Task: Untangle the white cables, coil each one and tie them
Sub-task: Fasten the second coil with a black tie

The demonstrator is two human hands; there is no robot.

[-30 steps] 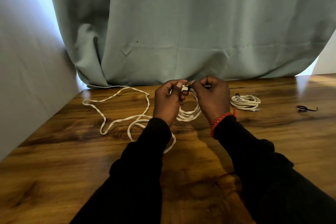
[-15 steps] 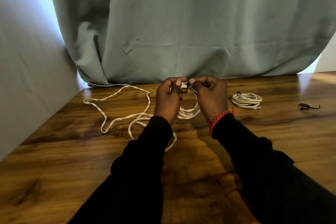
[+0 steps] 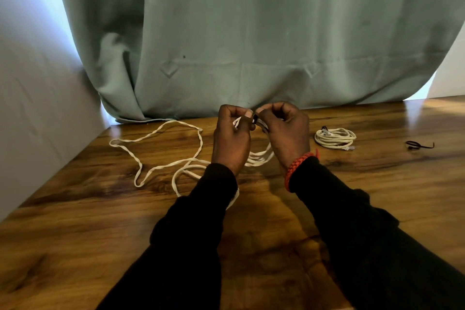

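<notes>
My left hand (image 3: 232, 141) and my right hand (image 3: 286, 133) are raised together above the table, both pinching the top of a coiled white cable (image 3: 259, 158) whose loops hang down between them. A small black tie (image 3: 254, 119) shows between my fingertips at the top of the coil. A loose white cable (image 3: 161, 151) sprawls in open loops on the table to the left and runs under my left forearm. A finished coiled white cable (image 3: 336, 137) lies on the table to the right.
A spare black tie (image 3: 419, 145) lies on the wooden table (image 3: 75, 234) at the far right. A green curtain (image 3: 251, 33) hangs along the table's back edge. A pale wall (image 3: 37, 108) bounds the left side.
Both hands have lifted the coil slightly and keep working at the black tie on top. The loose cable and the finished coil have not moved.
</notes>
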